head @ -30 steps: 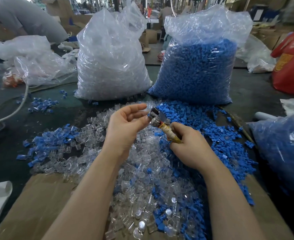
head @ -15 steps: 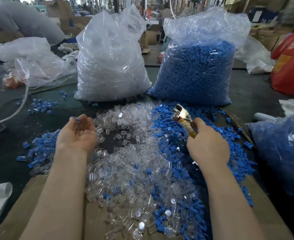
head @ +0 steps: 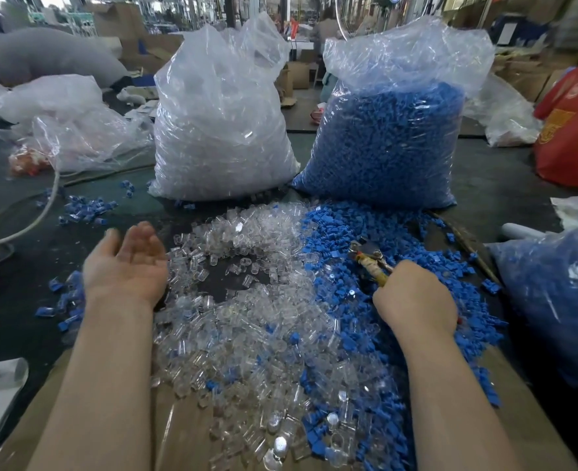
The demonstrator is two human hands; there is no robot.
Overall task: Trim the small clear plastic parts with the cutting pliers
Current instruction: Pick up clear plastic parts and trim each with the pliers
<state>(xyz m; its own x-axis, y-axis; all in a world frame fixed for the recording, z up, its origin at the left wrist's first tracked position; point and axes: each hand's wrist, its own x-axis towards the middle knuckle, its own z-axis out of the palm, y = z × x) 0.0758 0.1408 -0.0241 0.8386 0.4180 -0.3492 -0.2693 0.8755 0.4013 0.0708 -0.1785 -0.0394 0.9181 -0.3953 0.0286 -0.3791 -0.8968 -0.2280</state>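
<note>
A heap of small clear plastic parts (head: 247, 317) covers the middle of the table, with a bare dark patch in it. My left hand (head: 127, 263) hovers palm up at the heap's left edge, fingers loosely curved, holding nothing I can see. My right hand (head: 413, 297) grips the taped handles of the cutting pliers (head: 369, 254). The pliers' jaws point up and left, low over the blue parts (head: 366, 232) beside the clear heap.
Two tall bags stand behind the heaps, one of clear parts (head: 219, 130) and one of blue parts (head: 393, 141). Another blue-filled bag (head: 553, 294) lies at right. Cardboard (head: 36, 413) covers the near table. A pale hose (head: 25, 226) and finished blue-clear pieces (head: 87, 209) lie at left.
The hands were together with the pliers at a part my left hand held. They separated: my left hand swung out left and opened, my right hand lowered the pliers to the blue parts.
</note>
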